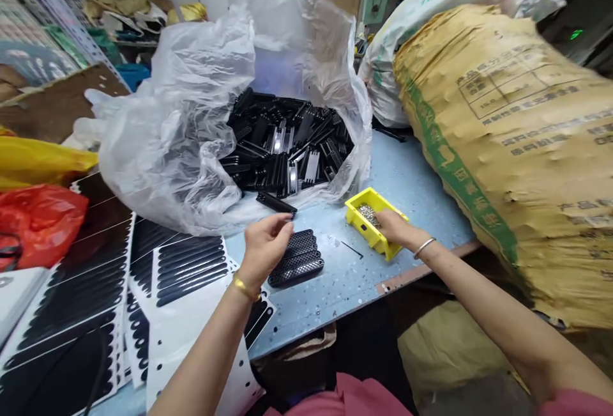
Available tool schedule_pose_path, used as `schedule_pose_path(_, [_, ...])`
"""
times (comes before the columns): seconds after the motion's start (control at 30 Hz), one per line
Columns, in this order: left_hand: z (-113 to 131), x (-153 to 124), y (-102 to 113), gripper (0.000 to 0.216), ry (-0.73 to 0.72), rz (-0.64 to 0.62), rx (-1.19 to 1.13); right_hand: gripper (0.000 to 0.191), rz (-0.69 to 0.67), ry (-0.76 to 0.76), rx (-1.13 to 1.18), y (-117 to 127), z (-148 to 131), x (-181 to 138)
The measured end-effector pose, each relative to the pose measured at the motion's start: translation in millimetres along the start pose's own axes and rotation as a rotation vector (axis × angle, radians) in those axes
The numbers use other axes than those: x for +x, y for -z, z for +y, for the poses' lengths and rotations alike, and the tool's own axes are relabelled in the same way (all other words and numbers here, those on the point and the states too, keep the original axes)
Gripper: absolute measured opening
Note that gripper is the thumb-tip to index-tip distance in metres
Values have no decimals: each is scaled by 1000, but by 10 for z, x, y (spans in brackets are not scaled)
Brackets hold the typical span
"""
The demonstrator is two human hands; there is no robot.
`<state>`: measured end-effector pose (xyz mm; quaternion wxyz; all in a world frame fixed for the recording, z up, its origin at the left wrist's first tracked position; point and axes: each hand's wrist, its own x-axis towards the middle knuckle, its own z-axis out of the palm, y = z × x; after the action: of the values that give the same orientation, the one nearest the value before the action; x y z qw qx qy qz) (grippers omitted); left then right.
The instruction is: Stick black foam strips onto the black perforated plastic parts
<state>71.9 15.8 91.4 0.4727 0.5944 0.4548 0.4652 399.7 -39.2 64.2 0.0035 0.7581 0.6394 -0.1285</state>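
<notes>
My left hand (267, 243) is closed, thumb and forefinger drawn together above the blue tabletop. Whatever is between those fingertips is too small to make out. Just past them lies a narrow black plastic piece (275, 203). Beside that hand, black mesh-patterned plastic pieces (299, 264) lie side by side, partly covered by it. My right hand (393, 225) reaches into a yellow plastic bin (391, 251), its fingertips hidden among small shiny metal parts (368, 213). A thin black hex key or rod (352, 249) lies on the table between the hands.
A large clear plastic bag (167, 128) stands open behind, full of black plastic parts (268, 167). Sheets with black adhesive-looking strips (191, 269) cover the left side. A bulging tan sack (517, 128) leans over the right side. The table's front edge (335, 320) is near me.
</notes>
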Motion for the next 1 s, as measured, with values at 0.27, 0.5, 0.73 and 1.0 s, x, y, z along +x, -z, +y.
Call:
schedule_pose_path(0.27, [-203,162,165,26,74,104,4,9,-111,116,171,-57,65,46])
schedule_pose_path(0.5, [-339,-89,445,27,157,165,57,14,120,-78,222,-150,116,100])
schedule_pose_path(0.73, [-363,-260,603,27,184,129,23,13,266,-268,785,121,141,18])
schedule_pose_path(1.0, [-517,-316,582,21,49,65,278,22,-45,235,926,121,-1086,-27])
